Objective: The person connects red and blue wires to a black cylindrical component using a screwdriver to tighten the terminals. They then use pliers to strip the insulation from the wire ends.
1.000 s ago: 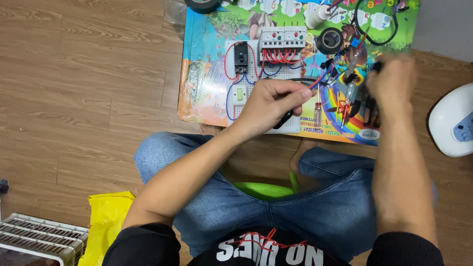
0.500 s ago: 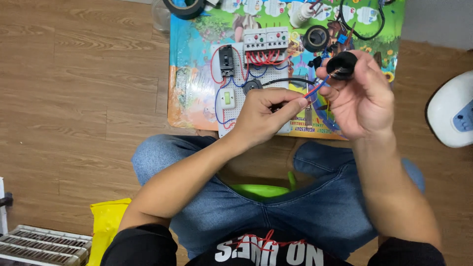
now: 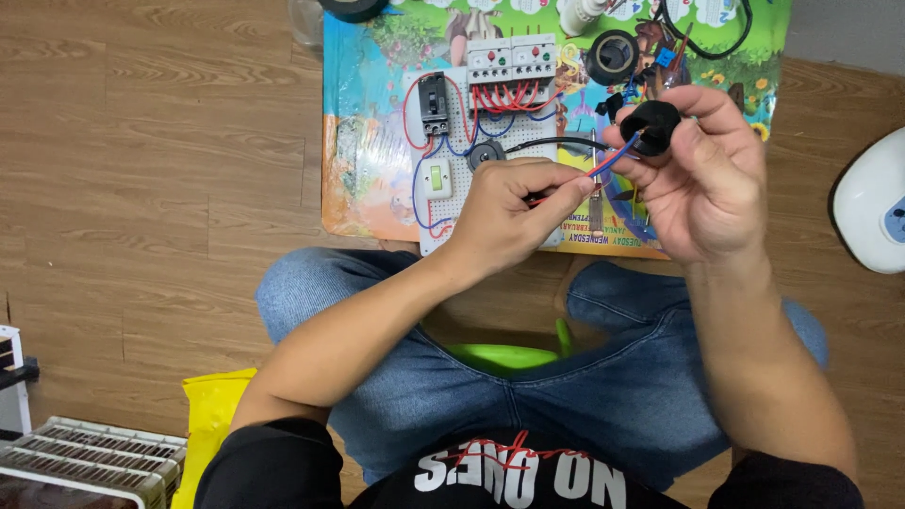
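Note:
My right hand (image 3: 707, 184) holds a small round black part (image 3: 650, 124) up over the colourful mat (image 3: 363, 179). Red and blue wires (image 3: 608, 160) run from that part to my left hand (image 3: 509, 212), which pinches them between thumb and fingers. Below the hands lies a white perforated board (image 3: 452, 203) carrying a black breaker (image 3: 434, 102), a white switch (image 3: 436, 177), a white relay block (image 3: 512, 62) and red and blue wiring. A black cable (image 3: 551, 143) crosses the board toward my hands.
A roll of black tape (image 3: 613, 55) and more black cable (image 3: 702, 33) lie at the mat's far end. A white appliance (image 3: 872, 203) sits on the wooden floor at right. A yellow bag (image 3: 212, 415), a white grille (image 3: 90, 462) and a green stool (image 3: 504, 356) are near my legs.
My right hand has lifted the black part off the mat and brought it toward me. My left hand has closed on its wires. The camera has shifted, so the mat sits further left.

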